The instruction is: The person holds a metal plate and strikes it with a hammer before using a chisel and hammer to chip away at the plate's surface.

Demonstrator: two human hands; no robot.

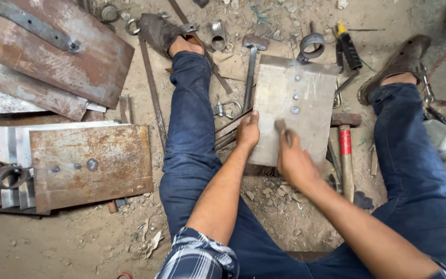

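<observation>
Centre frame: left hand (pixel 248 132) flat on plate (pixel 305 103) edge; right hand (pixel 292 163) gripping small tool (pixel 281 126) on it. Three holes (pixel 296 95) done; ring (pixel 312 45) w/ plate's top edge.

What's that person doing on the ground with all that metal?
A person sits on the dirt floor with legs spread, working on a grey metal plate between them. The left hand presses on the plate's left edge. The right hand holds a small tool against its surface. Three round spots run down the plate and a ring sits at its top. A red-handled hammer lies beside it, and rusty plates are stacked to the left.
</observation>
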